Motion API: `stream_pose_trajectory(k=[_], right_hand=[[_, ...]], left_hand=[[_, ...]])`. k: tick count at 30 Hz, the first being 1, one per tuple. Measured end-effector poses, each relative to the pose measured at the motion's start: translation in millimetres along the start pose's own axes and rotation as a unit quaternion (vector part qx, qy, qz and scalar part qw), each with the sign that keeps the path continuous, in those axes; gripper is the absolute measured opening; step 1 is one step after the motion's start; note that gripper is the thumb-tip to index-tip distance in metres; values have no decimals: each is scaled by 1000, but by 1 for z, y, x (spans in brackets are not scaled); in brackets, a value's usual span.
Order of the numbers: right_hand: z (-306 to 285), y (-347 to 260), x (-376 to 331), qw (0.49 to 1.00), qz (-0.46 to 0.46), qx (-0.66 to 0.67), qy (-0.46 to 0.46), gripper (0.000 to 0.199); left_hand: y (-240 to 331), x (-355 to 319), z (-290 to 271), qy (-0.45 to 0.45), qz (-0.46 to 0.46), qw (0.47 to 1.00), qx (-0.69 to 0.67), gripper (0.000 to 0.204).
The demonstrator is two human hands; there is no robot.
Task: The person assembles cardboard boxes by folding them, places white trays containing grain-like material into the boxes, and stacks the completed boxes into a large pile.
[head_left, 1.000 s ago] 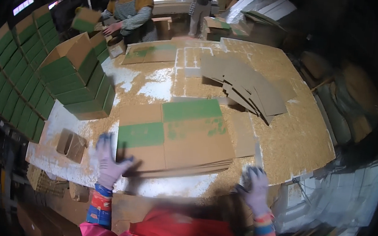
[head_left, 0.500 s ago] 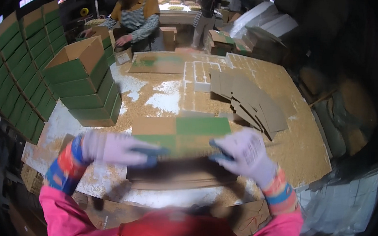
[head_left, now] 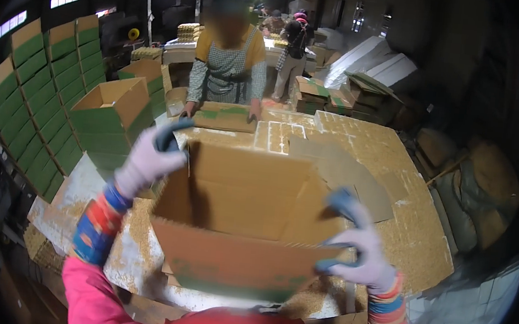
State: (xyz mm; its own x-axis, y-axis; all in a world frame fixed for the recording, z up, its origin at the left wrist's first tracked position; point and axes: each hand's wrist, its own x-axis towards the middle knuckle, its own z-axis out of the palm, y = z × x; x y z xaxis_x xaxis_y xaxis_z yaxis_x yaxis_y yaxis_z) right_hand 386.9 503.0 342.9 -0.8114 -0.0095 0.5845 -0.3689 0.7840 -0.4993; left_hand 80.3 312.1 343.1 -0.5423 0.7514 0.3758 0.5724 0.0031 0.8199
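Observation:
An unfolded cardboard box [head_left: 232,253], open at the top, stands in front of me on the table; its outside is brown with green low down. My left hand [head_left: 150,161], in a pale glove with dark fingertips, is beside the box's far left corner. Its fingers are curved and spread apart. At the box's right side is my right hand [head_left: 360,247], gloved alike, fingers wide apart, with the lower fingertips close to the near right corner. Whether they touch the cardboard is unclear. The box hides most of the table underneath.
Flat brown cardboard sheets [head_left: 340,170] lie to the right on the crumb-strewn table [head_left: 414,239]. Green-and-brown boxes [head_left: 111,113] are stacked at the left, beside a tall wall of boxes [head_left: 43,104]. Across the table a co-worker [head_left: 227,71] holds a flat carton [head_left: 223,116].
The flat folded carton between my hands is now an opened box. My hands have moved apart, the left one up and away. The co-worker has turned to the table and grasps a flat carton.

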Motion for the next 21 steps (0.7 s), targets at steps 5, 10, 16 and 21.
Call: stream_pose_trajectory(k=[5, 10, 16, 21], right_hand=[[77, 48, -8, 950, 16, 246, -190, 72], [89, 74, -4, 889, 329, 313, -62, 61], [61, 54, 70, 908, -107, -400, 62, 44], [88, 66, 12, 940, -29, -240, -240, 63]], left_hand=[[-55, -32, 27, -202, 101, 969, -95, 52], [-103, -58, -7, 6, 55, 956, -288, 83], [-141, -79, 19, 16, 9, 997, 70, 135], [-135, -75, 22, 42, 69, 978, 190, 123]])
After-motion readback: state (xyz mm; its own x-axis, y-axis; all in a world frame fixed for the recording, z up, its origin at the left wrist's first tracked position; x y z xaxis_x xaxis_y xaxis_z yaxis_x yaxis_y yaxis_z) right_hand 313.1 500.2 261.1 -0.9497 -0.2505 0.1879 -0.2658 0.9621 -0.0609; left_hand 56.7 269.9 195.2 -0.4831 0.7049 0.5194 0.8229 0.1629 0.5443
